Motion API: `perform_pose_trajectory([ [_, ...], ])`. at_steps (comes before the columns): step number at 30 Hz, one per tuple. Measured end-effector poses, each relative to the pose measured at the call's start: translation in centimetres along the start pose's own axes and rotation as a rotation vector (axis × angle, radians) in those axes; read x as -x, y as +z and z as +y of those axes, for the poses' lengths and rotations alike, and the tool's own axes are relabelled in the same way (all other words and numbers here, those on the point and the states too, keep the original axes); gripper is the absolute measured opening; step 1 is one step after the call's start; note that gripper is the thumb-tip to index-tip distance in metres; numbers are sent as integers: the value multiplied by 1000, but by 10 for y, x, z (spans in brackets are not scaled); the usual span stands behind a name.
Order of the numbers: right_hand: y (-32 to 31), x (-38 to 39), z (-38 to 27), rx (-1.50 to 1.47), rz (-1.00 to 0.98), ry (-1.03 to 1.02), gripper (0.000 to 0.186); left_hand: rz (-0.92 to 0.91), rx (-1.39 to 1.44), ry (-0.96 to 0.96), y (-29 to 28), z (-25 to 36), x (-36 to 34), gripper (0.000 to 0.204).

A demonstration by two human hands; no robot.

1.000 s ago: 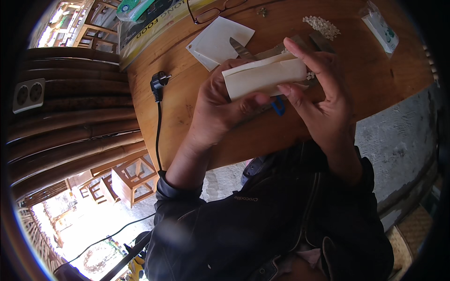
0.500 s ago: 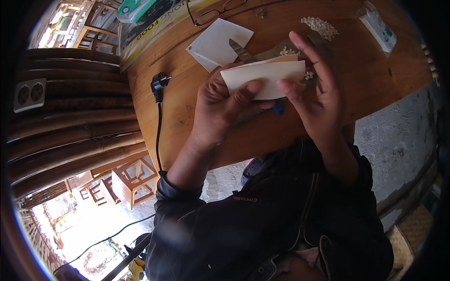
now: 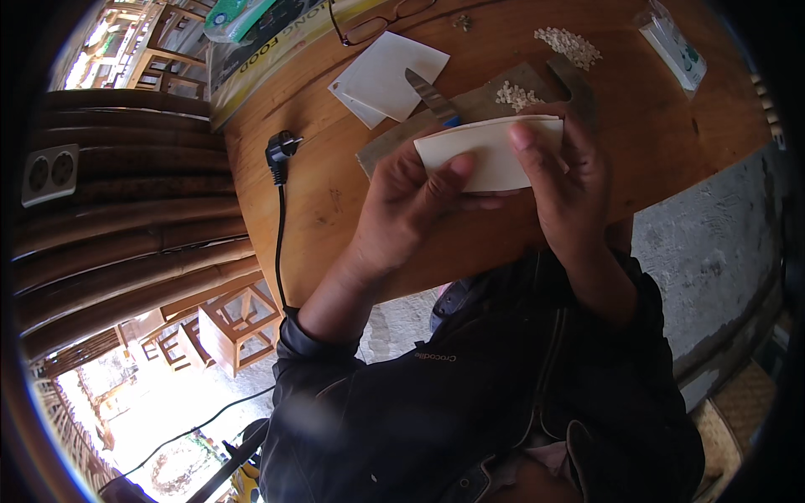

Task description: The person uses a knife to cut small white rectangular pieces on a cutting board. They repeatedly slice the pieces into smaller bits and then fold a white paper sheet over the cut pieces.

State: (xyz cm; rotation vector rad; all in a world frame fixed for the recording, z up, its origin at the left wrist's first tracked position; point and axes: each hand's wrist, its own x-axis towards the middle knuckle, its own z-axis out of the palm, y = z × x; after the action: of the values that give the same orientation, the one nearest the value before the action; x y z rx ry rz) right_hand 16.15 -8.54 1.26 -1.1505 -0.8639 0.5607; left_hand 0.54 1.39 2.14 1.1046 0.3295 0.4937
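Note:
A folded cream-white piece of paper [image 3: 490, 168] is held up over the wooden table's near part. My left hand [image 3: 402, 197] grips its left end, thumb on the near face and fingers behind. At the other end my right hand [image 3: 574, 189] pinches it, thumb pressed near the upper edge. Just beyond the paper, a knife [image 3: 431, 94] with a blue handle rests across a flat grey-brown board [image 3: 390, 144], its handle partly hidden. Small pale chopped pieces [image 3: 517, 96] lie on that board behind my right hand.
White square sheets [image 3: 394, 71] overlap on the wooden table [image 3: 323, 197]. Farther back are eyeglasses [image 3: 366, 32] and a pile of pale bits [image 3: 568, 47]. A clear plastic packet [image 3: 675, 52] lies at the right. A black power plug [image 3: 281, 151] sits by the left edge.
My right hand's raised fingers have closed around the paper's right end. The paper has shifted slightly right and down, leaving more of the board and chopped pieces in view.

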Motion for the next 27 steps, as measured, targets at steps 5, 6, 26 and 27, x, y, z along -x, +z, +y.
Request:
perform_pose_trajectory([
  [5, -2, 0, 0, 148, -3, -21, 11, 89, -368, 268, 5, 0, -5, 39],
  [6, -1, 0, 1, 189, -3, -43, 12, 74, -429, 245, 6, 2, -4, 39],
  [26, -3, -3, 6, 363, -2, -148, 17, 91, -879, 249, 8, 1, -1, 31],
  [27, -4, -3, 7, 414, -18, -165, 17, 79, -927, 296, 7, 0, -1, 30],
])
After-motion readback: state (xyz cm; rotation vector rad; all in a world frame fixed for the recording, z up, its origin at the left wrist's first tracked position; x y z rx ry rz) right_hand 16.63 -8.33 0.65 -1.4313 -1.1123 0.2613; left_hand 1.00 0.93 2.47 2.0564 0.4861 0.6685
